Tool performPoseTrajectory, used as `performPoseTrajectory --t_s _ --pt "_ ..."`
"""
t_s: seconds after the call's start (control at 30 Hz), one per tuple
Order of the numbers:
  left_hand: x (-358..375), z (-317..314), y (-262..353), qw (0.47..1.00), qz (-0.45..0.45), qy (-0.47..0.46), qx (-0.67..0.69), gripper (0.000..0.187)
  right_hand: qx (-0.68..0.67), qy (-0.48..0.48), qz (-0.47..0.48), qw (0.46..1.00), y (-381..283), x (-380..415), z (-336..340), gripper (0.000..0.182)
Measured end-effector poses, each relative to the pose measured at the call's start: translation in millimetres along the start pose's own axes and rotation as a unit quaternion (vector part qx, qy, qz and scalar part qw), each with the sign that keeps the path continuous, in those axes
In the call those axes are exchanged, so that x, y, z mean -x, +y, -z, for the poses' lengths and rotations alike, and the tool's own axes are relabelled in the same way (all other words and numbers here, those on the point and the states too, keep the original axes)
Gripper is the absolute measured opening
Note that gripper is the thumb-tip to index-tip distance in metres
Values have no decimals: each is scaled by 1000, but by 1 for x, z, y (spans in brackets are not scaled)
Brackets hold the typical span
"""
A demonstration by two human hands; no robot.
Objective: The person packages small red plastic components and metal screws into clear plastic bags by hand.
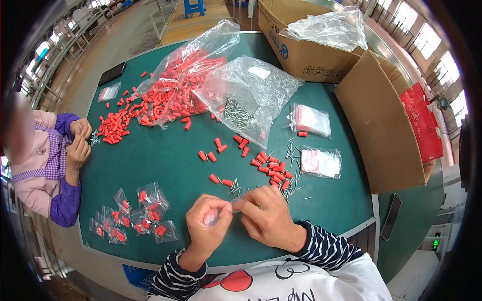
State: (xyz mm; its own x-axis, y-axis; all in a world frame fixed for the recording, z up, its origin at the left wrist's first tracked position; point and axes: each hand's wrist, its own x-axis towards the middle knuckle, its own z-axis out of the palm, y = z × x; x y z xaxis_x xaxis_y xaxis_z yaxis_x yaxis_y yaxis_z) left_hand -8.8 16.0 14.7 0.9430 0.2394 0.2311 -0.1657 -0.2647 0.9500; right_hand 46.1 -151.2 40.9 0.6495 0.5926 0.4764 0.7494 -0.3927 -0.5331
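Note:
My left hand [206, 224] is closed around a small clear plastic bag [211, 216] with a reddish-white look, partly hidden by the fingers. At the bag's edge, the fingertips of my right hand [268, 216] pinch the clear plastic close to my left thumb. Just beyond my hands lie a few loose screws [234, 187] and red plastic caps [227, 182]. A larger pile of red caps [274, 170] mixed with screws is past my right hand. Filled small zip bags [145, 215], each with red caps inside, lie left of my left hand.
Large bags of red caps [175, 85] and of screws [241, 113] lie at the back. Stacks of small zip bags [320, 163] sit on the right, near cardboard boxes [376, 125]. A co-worker [45, 160] handles pieces at the left edge. A phone [113, 73] lies back left.

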Motion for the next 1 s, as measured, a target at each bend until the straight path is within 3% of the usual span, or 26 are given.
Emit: performPoseTrajectory --t_s 0.17,0.27,0.37,0.73,0.8,0.93,1.0 --pt "-1 2 -1 992 -113 -46 -37 21 59 -39 5 998 0 4 7 28" --pt "-13 4 23 980 -65 -182 -53 43 41 -97 34 994 8 16 24 26" --pt "-7 3 7 966 -108 -225 -66 57 43 -139 55 988 8 23 33 24" --pt "-5 1 12 966 -70 -247 -29 40 14 -163 36 986 5 35 40 26" --pt "-5 2 9 967 -82 -239 -22 39 -77 -144 -5 987 4 33 41 28" --pt "-6 6 8 977 -64 -204 28 44 -151 -141 -45 977 1 20 54 31" --pt "-6 6 10 975 -55 -215 22 47 -128 -147 -4 981 6 18 48 33"
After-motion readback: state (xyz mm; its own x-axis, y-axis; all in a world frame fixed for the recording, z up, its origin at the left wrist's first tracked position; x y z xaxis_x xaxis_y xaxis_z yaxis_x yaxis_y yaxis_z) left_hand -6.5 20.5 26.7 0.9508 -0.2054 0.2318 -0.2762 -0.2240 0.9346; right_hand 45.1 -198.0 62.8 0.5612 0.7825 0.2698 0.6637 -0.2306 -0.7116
